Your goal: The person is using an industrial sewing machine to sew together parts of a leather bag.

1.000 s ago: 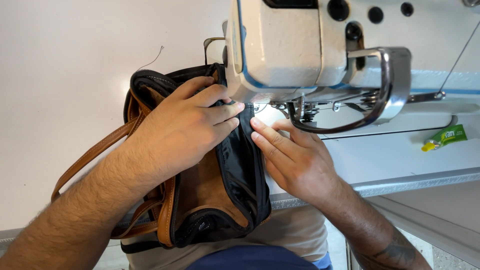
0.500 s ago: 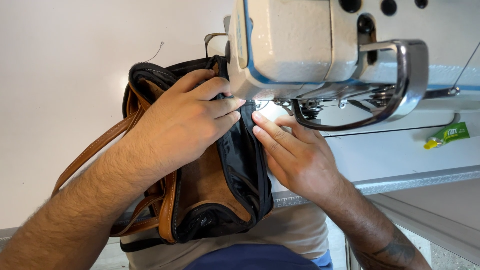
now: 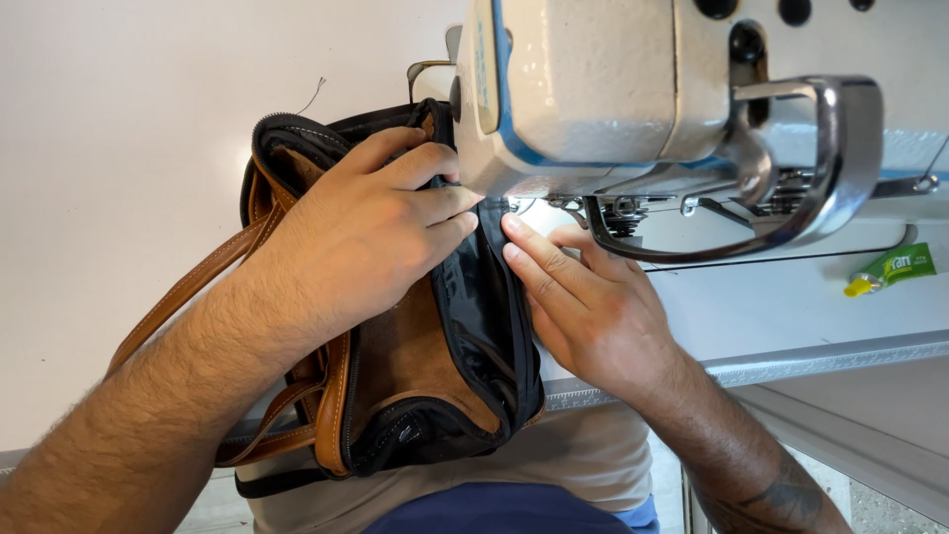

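Pressing one brown-and-black bag (image 3: 415, 376) flat at the table's (image 3: 791, 326) front edge, we spread our left hand (image 3: 366, 237) on top and lay our right hand's (image 3: 593, 316) fingers beside its black seam, under one sewing machine (image 3: 613, 89); one green tube (image 3: 890, 269) lies near the right edge.

Plain white table (image 3: 119, 198) here, pretty much one big pale surface with a metal-edged front rim. A cream sewing machine (image 3: 633, 89) sits on it toward the back. Left of the machine and partly under its head lies a brown and black bag (image 3: 415, 386), hanging over the front edge. Right of the machine, a small green tube (image 3: 890, 269) with a yellow cap.
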